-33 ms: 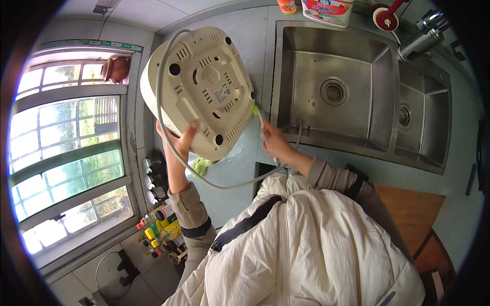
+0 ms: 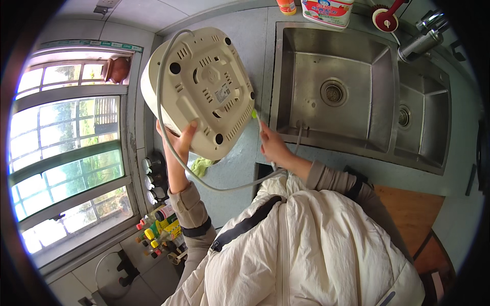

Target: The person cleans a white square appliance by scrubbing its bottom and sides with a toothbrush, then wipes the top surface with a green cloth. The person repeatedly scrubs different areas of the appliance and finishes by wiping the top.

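A beige countertop appliance (image 2: 212,84) is tilted up on the counter to my left, its underside facing me with vents, a label and dark round feet. My left hand (image 2: 176,140) is closed on its near lower edge, thumb on the underside and fingers hidden behind. A pale power cord (image 2: 204,182) loops from its top, past my left wrist, toward my waist. My right hand (image 2: 274,145) grips a thin, pale-handled small brush (image 2: 254,113), whose bright green tip is at the appliance's right edge. The brush's bristles are too small to make out.
A light green cloth (image 2: 200,166) lies on the grey counter (image 2: 229,186) below the appliance. To the right is a double steel sink (image 2: 352,120) with a faucet (image 2: 421,45). A tub (image 2: 326,13) stands behind it. Bottles (image 2: 158,232) crowd below the window at left.
My right hand and the brush have shifted slightly down and to the left along the appliance's edge. My left hand and the appliance are nearly unmoved.
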`<act>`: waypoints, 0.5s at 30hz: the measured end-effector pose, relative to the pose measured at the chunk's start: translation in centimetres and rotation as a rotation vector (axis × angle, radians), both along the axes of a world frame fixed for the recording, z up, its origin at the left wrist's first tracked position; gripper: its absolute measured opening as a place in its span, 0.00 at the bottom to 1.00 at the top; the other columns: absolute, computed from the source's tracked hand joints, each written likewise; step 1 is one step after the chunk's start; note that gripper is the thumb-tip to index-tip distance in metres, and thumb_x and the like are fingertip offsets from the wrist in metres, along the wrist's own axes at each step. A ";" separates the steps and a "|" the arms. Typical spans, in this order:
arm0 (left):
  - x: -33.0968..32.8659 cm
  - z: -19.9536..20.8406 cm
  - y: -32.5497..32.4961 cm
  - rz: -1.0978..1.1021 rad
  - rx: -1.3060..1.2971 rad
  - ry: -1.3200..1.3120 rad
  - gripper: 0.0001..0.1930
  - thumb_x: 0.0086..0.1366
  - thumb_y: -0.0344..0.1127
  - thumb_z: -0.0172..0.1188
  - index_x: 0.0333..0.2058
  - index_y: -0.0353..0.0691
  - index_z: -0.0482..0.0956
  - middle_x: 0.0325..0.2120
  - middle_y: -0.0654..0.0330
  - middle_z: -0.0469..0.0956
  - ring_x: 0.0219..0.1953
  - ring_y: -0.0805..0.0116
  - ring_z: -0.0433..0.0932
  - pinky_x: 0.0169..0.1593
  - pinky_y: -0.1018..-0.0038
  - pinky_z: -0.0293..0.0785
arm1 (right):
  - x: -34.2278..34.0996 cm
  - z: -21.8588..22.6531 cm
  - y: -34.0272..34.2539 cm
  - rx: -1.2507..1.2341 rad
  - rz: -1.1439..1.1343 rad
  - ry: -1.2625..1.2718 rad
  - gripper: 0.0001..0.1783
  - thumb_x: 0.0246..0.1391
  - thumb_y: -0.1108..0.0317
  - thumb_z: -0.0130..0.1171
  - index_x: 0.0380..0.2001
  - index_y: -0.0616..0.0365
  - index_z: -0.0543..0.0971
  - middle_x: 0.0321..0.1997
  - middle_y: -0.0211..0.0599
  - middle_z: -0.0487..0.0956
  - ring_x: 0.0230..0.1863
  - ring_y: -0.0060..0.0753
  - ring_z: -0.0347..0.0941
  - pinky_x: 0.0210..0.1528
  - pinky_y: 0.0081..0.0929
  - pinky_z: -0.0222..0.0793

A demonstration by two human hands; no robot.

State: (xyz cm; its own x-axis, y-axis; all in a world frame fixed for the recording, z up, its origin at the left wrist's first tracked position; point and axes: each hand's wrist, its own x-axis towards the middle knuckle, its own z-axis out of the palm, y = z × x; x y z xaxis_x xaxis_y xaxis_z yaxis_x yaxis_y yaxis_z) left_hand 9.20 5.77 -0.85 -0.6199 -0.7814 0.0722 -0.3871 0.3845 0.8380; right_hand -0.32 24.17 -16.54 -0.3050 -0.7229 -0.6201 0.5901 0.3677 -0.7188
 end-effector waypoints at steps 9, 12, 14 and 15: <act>-1.1 0.6 0.4 0.073 0.012 0.007 0.34 0.53 0.38 0.68 0.53 0.29 0.62 0.46 0.49 0.72 0.46 0.63 0.74 0.47 0.70 0.72 | 5.5 6.1 1.3 -0.549 -0.089 0.594 0.30 0.65 0.72 0.42 0.68 0.49 0.51 0.15 0.39 0.69 0.16 0.31 0.68 0.24 0.30 0.66; -1.0 0.3 0.0 0.055 0.018 -0.025 0.40 0.54 0.40 0.68 0.57 0.30 0.54 0.49 0.47 0.68 0.48 0.61 0.72 0.49 0.70 0.71 | 5.5 6.4 1.2 -0.584 -0.079 0.752 0.32 0.63 0.74 0.44 0.68 0.51 0.51 0.18 0.49 0.72 0.18 0.43 0.73 0.25 0.33 0.67; -1.1 0.2 -0.3 0.046 -0.040 -0.030 0.39 0.54 0.40 0.68 0.57 0.30 0.54 0.47 0.47 0.69 0.47 0.61 0.72 0.49 0.71 0.71 | 5.2 6.4 1.0 -0.643 -0.098 0.779 0.32 0.62 0.74 0.45 0.68 0.51 0.52 0.19 0.52 0.73 0.20 0.48 0.74 0.24 0.35 0.67; -1.0 0.1 -0.2 0.006 -0.030 0.031 0.40 0.52 0.41 0.69 0.56 0.29 0.54 0.47 0.47 0.68 0.48 0.61 0.71 0.50 0.70 0.70 | 5.0 6.4 1.0 -0.737 -0.163 0.810 0.32 0.62 0.74 0.45 0.68 0.52 0.52 0.19 0.54 0.73 0.20 0.50 0.74 0.24 0.36 0.67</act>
State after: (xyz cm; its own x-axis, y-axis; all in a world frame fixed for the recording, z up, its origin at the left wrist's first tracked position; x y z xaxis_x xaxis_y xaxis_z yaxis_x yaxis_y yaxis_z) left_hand 8.21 5.59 -0.78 -0.6126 -0.7820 0.1147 -0.3637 0.4078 0.8375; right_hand 4.68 25.17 -10.14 -0.5509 -0.7472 0.3717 -0.1511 -0.3487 -0.9250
